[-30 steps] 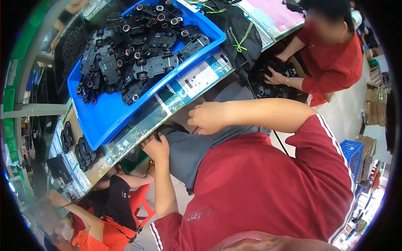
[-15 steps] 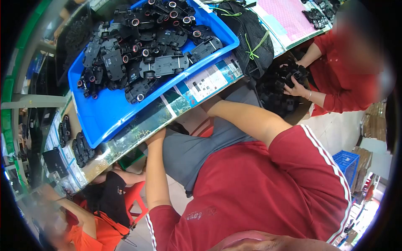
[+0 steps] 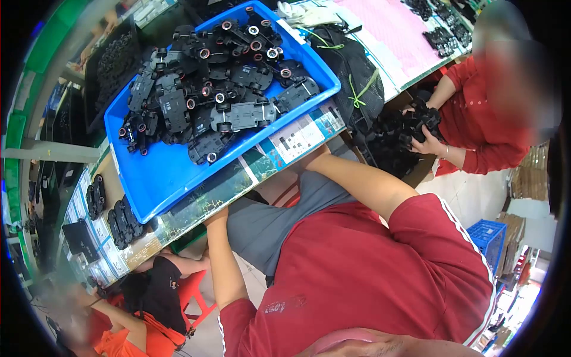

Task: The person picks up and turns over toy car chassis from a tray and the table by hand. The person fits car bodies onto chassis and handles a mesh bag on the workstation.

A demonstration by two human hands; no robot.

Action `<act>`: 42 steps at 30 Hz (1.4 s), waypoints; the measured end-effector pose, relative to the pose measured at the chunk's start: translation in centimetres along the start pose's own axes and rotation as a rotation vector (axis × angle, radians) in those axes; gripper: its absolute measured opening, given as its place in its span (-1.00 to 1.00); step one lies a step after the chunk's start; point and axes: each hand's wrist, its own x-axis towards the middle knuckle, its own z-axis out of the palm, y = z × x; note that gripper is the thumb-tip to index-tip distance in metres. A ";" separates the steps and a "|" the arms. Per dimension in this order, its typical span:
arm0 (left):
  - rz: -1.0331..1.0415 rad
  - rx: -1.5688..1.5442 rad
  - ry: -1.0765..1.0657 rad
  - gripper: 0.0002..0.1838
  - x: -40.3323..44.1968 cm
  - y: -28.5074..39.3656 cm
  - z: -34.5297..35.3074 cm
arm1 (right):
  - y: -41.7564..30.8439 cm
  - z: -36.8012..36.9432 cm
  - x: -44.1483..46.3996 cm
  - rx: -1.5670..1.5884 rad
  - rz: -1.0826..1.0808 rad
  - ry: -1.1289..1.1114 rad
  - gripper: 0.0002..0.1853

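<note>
My left hand (image 3: pixel 218 218) is at the table's front edge, its fingers hidden beneath it. Farther right, my right hand (image 3: pixel 318 157) also meets the edge, and its fingers are out of sight too. Whether either hand holds anything does not show. Just beyond them, a blue plastic tray (image 3: pixel 169 178) stands on the table (image 3: pixel 196 205). Black toy car chassis (image 3: pixel 244 116) with small wheels lie heaped in it, mostly towards the back and right.
Several black car parts (image 3: pixel 124 223) lie left of the tray. A black mesh bag (image 3: pixel 354 77) rests to its right. On the right, a co-worker in red (image 3: pixel 476 119) handles black parts (image 3: pixel 419 128) over a box. Another person (image 3: pixel 128 327) sits at lower left near a red stool (image 3: pixel 196 300).
The view has shifted slightly, so the tray and table appear lower. My hands stay by the table edge, with a little more of the right one showing.
</note>
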 end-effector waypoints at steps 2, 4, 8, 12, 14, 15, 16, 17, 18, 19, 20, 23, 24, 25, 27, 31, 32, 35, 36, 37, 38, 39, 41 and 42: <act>-0.115 -0.011 -0.064 -0.47 -0.7 -1.1 0.4 | -0.3 -1.4 -0.1 -0.038 0.033 0.039 -0.41; -0.152 -0.018 -0.028 -0.49 -1.7 -0.8 -0.3 | -1.0 -5.3 -0.1 0.102 0.158 -0.171 -0.41; -0.133 -0.067 0.022 -0.51 -4.2 -2.2 -1.1 | 0.3 -2.8 -0.4 0.000 0.120 -0.009 -0.45; -0.174 -0.182 0.257 -0.53 -6.4 -2.9 -0.7 | 2.5 -0.5 -1.1 0.988 0.242 0.034 -0.41; -0.218 -0.128 0.195 -0.52 -6.1 -3.1 0.3 | 2.3 -1.4 -1.1 0.659 0.229 -0.025 -0.42; -0.204 -0.112 0.049 -0.53 -5.1 -2.3 -0.6 | 1.7 -2.9 -1.1 0.332 0.206 -0.085 -0.42; -0.198 -0.108 0.041 -0.53 -4.1 -1.7 -0.4 | 1.3 -3.5 -1.2 0.007 0.177 -0.146 -0.42; -0.233 -0.082 -0.025 -0.52 -3.2 -1.2 0.1 | 1.2 -3.1 -1.5 0.014 0.185 -0.153 -0.42; -0.269 -0.055 -0.091 -0.51 -2.8 -1.1 0.8 | 1.0 -2.9 -1.8 0.018 0.182 -0.149 -0.42; -0.117 -0.057 0.187 -0.57 -2.0 -2.5 4.1 | 0.9 -2.5 -1.9 0.020 0.179 -0.141 -0.42; -0.110 -0.053 0.182 -0.57 -2.0 -3.1 4.9 | 0.9 -2.1 -2.1 0.021 0.177 -0.133 -0.42; -0.016 -0.129 0.166 -0.56 -0.7 -4.0 6.9 | 1.2 -1.4 -2.4 0.010 0.150 -0.110 -0.42; 0.012 -0.153 0.165 -0.56 -0.7 -4.5 7.4 | 1.1 -1.4 -2.2 0.005 0.137 -0.100 -0.42; 0.040 -0.177 0.162 -0.56 -0.2 -4.6 8.1 | 1.0 -1.3 -2.2 0.003 0.125 -0.090 -0.42; 0.095 -0.223 0.167 -0.56 1.0 -5.2 9.2 | 0.8 -1.4 -1.6 -0.006 0.094 -0.061 -0.42; 0.115 -0.320 0.155 -0.55 1.8 -5.6 12.2 | -2.5 -13.4 -4.5 0.174 -0.117 -0.471 -0.42; 0.082 -0.340 0.146 -0.55 1.4 -6.0 12.8 | -2.8 -16.0 -5.8 0.341 -0.225 -0.543 -0.41; -0.053 -0.375 0.118 -0.54 2.6 -5.8 15.8 | -2.8 -26.2 -7.0 0.800 -0.434 -0.637 -0.52; -0.097 -0.388 0.111 -0.54 3.2 -5.6 15.8 | -1.8 -28.3 -7.2 0.850 -0.446 -0.496 -0.61; -0.129 -0.404 0.115 -0.54 4.5 -6.1 16.5 | -0.5 -30.9 -7.3 0.875 -0.285 -0.463 -0.69; -0.150 -0.425 0.120 -0.54 3.9 -5.8 17.2 | 1.8 -31.6 -7.6 0.788 -0.282 -0.253 -0.74; -0.158 -0.451 0.126 -0.54 2.1 -6.7 18.2 | 4.0 -31.6 -8.4 0.826 -0.015 -0.097 -0.79; -0.028 -0.138 0.284 -0.70 1.2 -5.9 13.7 | 9.5 -30.5 -8.1 0.758 0.309 0.270 -0.75; -0.170 -0.361 0.100 -0.49 0.6 -4.4 8.6 | 12.9 -29.9 -7.6 0.636 0.384 0.381 -0.63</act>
